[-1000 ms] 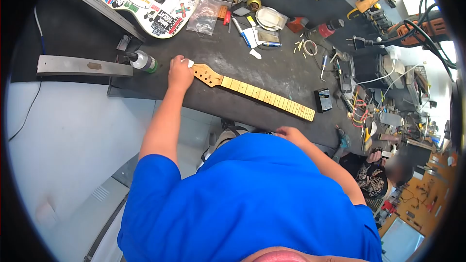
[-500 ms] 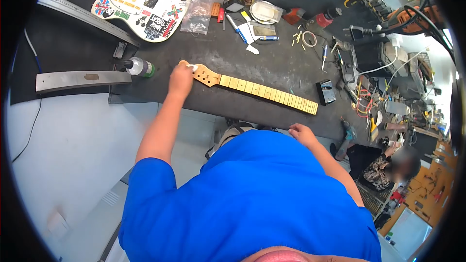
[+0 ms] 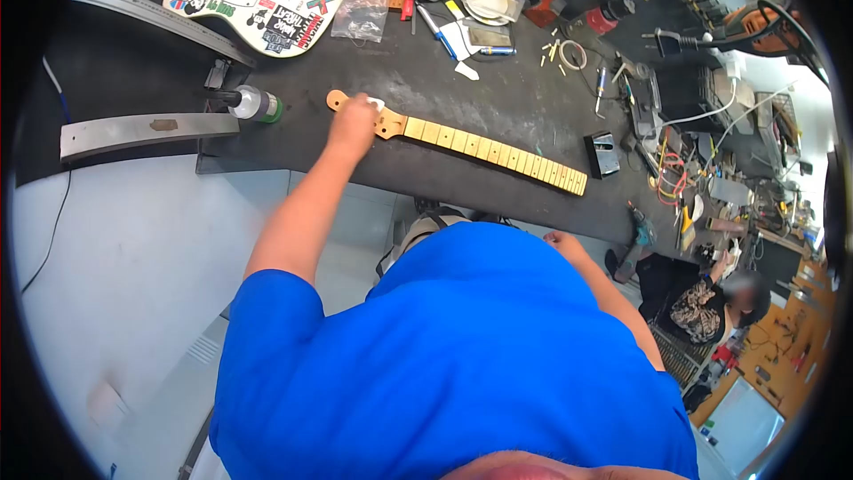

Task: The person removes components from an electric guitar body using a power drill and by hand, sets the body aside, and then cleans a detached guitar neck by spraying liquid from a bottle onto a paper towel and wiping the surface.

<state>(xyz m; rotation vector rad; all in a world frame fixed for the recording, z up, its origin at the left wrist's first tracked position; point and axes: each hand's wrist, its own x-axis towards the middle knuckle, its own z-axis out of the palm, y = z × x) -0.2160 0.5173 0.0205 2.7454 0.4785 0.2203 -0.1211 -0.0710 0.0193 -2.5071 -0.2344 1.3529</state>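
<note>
A guitar neck (image 3: 493, 150) lies on the dark workbench, its headstock at the left and its fretboard facing up. My left hand (image 3: 355, 123) is closed on a small white cloth (image 3: 377, 104) and rests over the headstock, covering part of it. Low beside my blue shirt, near the bench's front edge, is my right hand (image 3: 562, 244). It is partly hidden by the shirt, and its fingers are too small and covered to read. The hand touches nothing that I can make out.
Behind lies a stickered white guitar body (image 3: 267, 0). A bottle (image 3: 256, 104) and a curved metal bar (image 3: 147, 135) are at the left. A black box (image 3: 602, 155) stands past the neck's end. Tools and cables crowd the right, where another person (image 3: 702, 307) sits.
My left hand has moved right along the headstock with the white cloth, uncovering the headstock's tip. My right hand has shifted a little right and is more hidden by the shirt.
</note>
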